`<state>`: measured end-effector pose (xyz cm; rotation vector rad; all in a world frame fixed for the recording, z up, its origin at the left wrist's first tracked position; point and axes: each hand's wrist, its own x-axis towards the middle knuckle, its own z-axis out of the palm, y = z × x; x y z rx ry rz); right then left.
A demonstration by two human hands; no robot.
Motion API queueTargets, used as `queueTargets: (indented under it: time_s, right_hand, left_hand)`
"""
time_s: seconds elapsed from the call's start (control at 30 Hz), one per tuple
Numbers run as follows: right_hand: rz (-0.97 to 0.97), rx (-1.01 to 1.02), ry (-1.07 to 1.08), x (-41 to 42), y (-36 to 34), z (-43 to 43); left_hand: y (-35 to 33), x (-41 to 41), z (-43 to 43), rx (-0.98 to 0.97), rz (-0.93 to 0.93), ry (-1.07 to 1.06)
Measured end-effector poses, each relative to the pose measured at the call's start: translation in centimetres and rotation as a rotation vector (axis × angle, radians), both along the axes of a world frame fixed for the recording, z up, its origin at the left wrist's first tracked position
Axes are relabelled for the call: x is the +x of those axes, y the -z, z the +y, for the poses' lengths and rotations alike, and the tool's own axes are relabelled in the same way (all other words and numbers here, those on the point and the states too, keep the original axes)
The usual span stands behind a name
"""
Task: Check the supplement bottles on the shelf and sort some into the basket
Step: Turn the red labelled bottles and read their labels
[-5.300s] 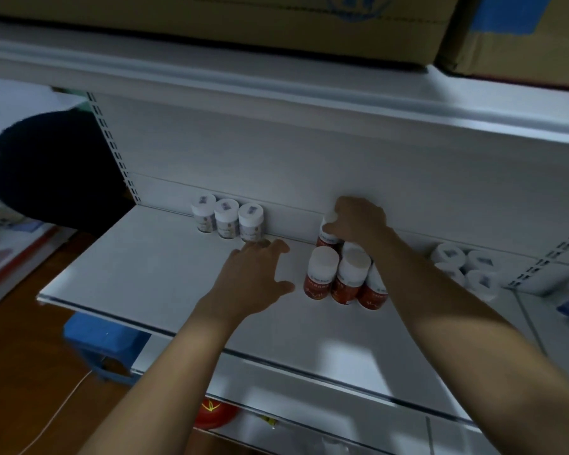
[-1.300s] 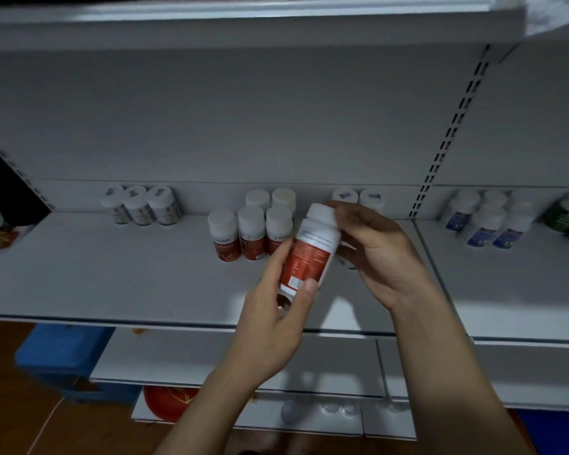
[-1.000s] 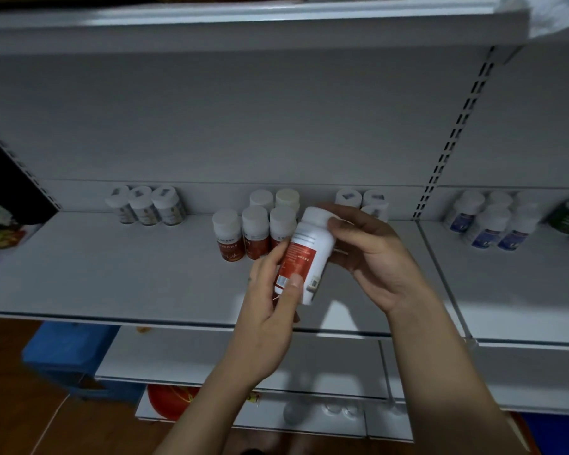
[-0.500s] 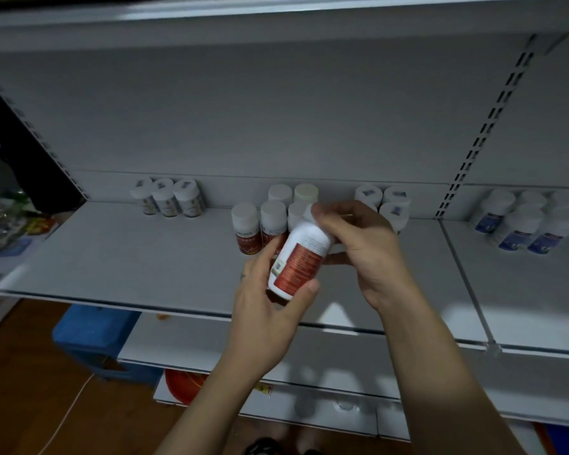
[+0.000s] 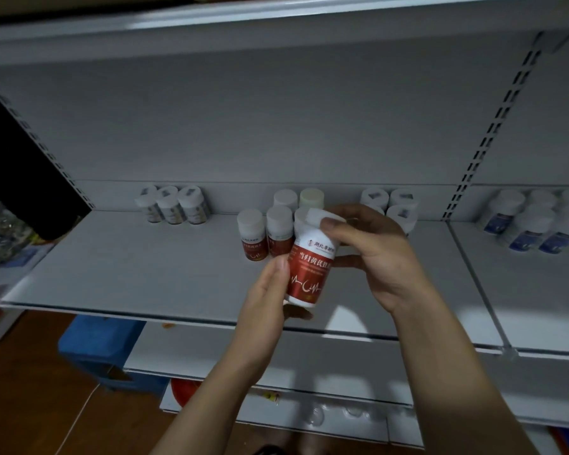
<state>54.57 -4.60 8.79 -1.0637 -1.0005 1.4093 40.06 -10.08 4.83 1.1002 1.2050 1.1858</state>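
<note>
A white supplement bottle with a red label (image 5: 309, 270) is held upright in front of the shelf (image 5: 145, 270), its printed front facing me. My left hand (image 5: 266, 300) grips its lower body from the left. My right hand (image 5: 375, 257) holds its white cap and upper side, thumb across the cap. Behind it on the shelf stand more red-label bottles (image 5: 251, 236) with two white-capped ones (image 5: 298, 198) in the back row. No basket is in view.
Three small white bottles (image 5: 173, 205) stand at the back left, several white ones (image 5: 390, 201) behind my right hand, and blue-label bottles (image 5: 532, 224) on the right bay. A slotted upright (image 5: 493, 126) divides the bays. A blue stool (image 5: 102, 349) is on the floor below.
The bottle was taken from the red-label group and brought forward. Over the last second both hands have turned it from tilted to upright, so its front label now faces me.
</note>
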Motion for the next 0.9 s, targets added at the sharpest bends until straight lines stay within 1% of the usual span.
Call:
queueTargets:
  time_s: [0.13,0.3,0.43,0.47,0.53,0.6,0.67,0.77,0.9]
  right_hand:
    - [-0.118,-0.016,0.090,-0.6,0.1,0.1]
    - [-0.234,0.000,0.155,-1.8,-0.3,0.3]
    - [-0.321,-0.014,0.120,-3.0,-1.1,0.8]
    - [-0.326,-0.007,0.101,-3.3,-1.3,0.9]
    - [-0.330,0.003,0.079,-3.9,-1.9,1.2]
    - [-0.342,0.006,0.072,-4.5,-2.2,1.5]
    - [-0.386,0.016,0.084,-5.6,-2.5,1.7]
    - [-0.534,0.060,0.105,-7.2,-3.4,2.0]
    - [-0.844,0.182,0.119,-9.7,-4.5,2.8]
  left_hand:
    - [0.3,-1.2,0.9,-0.030,0.138,0.078]
    - [-0.1,-2.3,1.9,-0.026,0.193,0.250]
    - [-0.2,-3.7,2.9,-0.051,0.208,0.289]
    - [-0.3,-4.0,3.1,-0.042,0.223,0.283]
    - [-0.6,-4.6,3.6,0.010,0.338,0.240]
    - [-0.6,-5.3,4.1,0.076,0.478,0.149]
    - [-0.8,-6.3,4.6,0.115,0.530,0.061]
    - [-0.6,-7.8,5.6,0.163,0.621,-0.014]
    - [-0.7,-9.4,6.7,0.230,0.679,-0.099]
